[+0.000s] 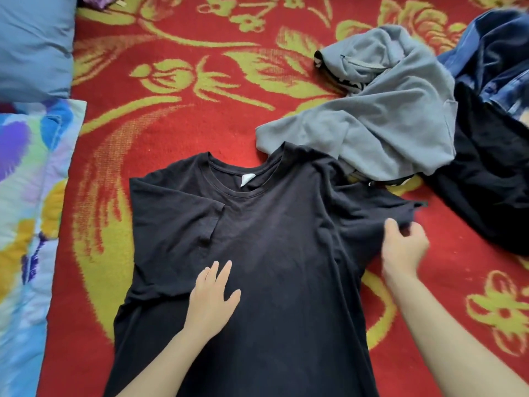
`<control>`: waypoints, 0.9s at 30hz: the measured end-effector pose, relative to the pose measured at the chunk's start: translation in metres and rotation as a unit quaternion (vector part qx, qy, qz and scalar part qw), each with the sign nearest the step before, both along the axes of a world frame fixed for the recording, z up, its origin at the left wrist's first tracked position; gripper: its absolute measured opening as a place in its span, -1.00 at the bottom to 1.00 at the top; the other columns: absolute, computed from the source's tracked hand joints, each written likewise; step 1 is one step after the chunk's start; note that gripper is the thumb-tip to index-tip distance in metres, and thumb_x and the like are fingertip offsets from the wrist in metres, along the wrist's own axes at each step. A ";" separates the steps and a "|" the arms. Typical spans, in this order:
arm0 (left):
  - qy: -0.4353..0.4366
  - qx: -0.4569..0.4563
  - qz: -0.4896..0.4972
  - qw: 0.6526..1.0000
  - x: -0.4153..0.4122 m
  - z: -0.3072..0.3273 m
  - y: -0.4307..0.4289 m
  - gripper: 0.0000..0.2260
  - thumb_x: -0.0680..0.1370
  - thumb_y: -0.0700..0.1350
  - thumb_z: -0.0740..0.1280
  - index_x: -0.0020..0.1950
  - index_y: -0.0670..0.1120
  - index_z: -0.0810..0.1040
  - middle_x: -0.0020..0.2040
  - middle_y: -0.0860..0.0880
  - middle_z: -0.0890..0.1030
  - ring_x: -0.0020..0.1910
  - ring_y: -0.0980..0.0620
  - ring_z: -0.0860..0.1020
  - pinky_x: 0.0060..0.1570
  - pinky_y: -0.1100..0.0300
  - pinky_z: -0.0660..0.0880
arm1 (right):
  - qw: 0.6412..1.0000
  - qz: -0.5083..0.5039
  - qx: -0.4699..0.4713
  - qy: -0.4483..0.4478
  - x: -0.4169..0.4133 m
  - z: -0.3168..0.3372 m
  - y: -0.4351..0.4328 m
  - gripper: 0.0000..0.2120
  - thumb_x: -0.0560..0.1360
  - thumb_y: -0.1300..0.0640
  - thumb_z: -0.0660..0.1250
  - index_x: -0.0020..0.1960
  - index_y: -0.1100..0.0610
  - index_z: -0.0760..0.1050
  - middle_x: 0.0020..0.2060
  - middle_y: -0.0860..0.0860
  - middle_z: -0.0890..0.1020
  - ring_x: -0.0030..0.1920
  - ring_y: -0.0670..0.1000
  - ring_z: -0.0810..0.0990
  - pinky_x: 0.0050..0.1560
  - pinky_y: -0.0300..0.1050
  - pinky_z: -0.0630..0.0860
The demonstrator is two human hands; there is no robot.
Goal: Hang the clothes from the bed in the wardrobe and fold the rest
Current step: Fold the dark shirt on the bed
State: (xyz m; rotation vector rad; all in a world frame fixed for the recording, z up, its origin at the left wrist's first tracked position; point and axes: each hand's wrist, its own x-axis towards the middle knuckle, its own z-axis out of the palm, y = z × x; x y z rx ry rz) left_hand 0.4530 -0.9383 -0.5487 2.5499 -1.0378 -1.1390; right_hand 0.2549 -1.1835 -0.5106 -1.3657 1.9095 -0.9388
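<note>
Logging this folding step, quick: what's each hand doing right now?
Left hand: open, pressing flat on the black T-shirt.
Right hand: closed, pinching the edge of its sleeve.

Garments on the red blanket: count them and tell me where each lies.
4: black T-shirt front centre, grey sweatshirt just beyond it, black garment far right, denim piece top right. More may hide underneath.

One wide-angle camera, worn on the head, looks steeply down at the bed [186,124] from close above. Both forearms [160,368] enter at the bottom edge, and the fingers [224,272] of the left hand [213,299] sit just below centre — the bed runs on beyond them to the top edge.
</note>
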 end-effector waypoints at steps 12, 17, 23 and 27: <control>0.417 -0.151 0.605 0.661 0.017 -0.010 -0.060 -0.72 0.57 0.03 0.28 0.23 -0.05 0.43 0.21 -0.06 0.53 0.01 -0.03 0.56 0.00 0.05 0.46 | 0.663 0.626 -0.036 0.409 0.024 -0.040 0.113 -0.24 -0.04 -0.07 0.63 0.16 0.04 0.61 0.19 0.18 0.57 0.17 0.18 0.58 0.00 0.08 0.58; 0.336 -0.172 0.635 0.674 0.016 -0.013 -0.071 -0.91 0.56 -0.23 0.28 -0.05 -0.04 0.48 0.09 -0.08 0.58 -0.04 -0.04 0.57 -0.02 0.04 0.49 | 0.714 0.521 0.075 0.461 -0.011 -0.043 0.096 -0.29 0.26 0.19 0.53 0.37 0.06 0.41 0.31 0.30 0.43 0.26 0.33 0.46 0.05 0.15 0.53; 0.182 -0.134 0.556 0.800 0.010 -0.012 -0.053 -0.76 0.53 -0.30 0.27 0.17 -0.10 0.42 0.04 -0.05 0.52 -0.09 -0.05 0.55 -0.25 0.12 0.52 | 0.708 0.514 0.030 0.484 -0.051 -0.041 0.073 -0.62 0.25 0.33 0.30 0.04 0.23 0.64 -0.06 0.21 0.67 -0.16 0.25 0.66 -0.43 0.01 0.57; 0.013 -0.120 0.397 0.910 0.037 -0.007 -0.043 -0.62 0.50 -0.19 0.34 0.31 -0.14 0.40 0.03 -0.11 0.55 0.06 -0.12 0.52 0.06 0.12 0.39 | 0.653 0.571 0.021 0.496 -0.042 -0.033 0.066 -0.27 0.01 0.14 0.57 0.18 0.23 0.58 0.15 0.30 0.57 0.11 0.30 0.59 -0.08 0.18 0.58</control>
